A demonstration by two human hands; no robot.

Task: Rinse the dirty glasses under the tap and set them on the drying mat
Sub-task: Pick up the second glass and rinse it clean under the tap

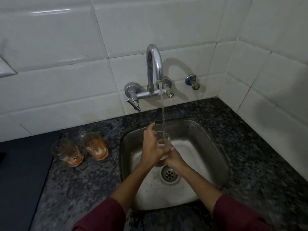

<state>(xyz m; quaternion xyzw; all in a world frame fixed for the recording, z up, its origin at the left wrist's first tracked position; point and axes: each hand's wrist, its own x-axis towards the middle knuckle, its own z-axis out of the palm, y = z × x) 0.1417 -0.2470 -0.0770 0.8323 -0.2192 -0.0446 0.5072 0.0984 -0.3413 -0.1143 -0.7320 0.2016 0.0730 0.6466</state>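
Note:
A clear glass [163,140] is held upright over the steel sink [211,140], right under the stream from the chrome tap [154,64]. My right hand [174,160] grips the glass from below at its base. My left hand [150,147] wraps its side, with the index finger raised. Two dirty glasses streaked with orange residue stand on the granite counter left of the sink, one nearer me [67,151] and one beside it [95,145]. The dark drying mat [21,167] lies at the far left.
Water runs into the basin above the drain [169,175]. The tap's lever handle [134,105] points down at the left. A small wall valve [192,81] sits right of the tap. White tiled walls close off the back and right of the speckled counter [250,147].

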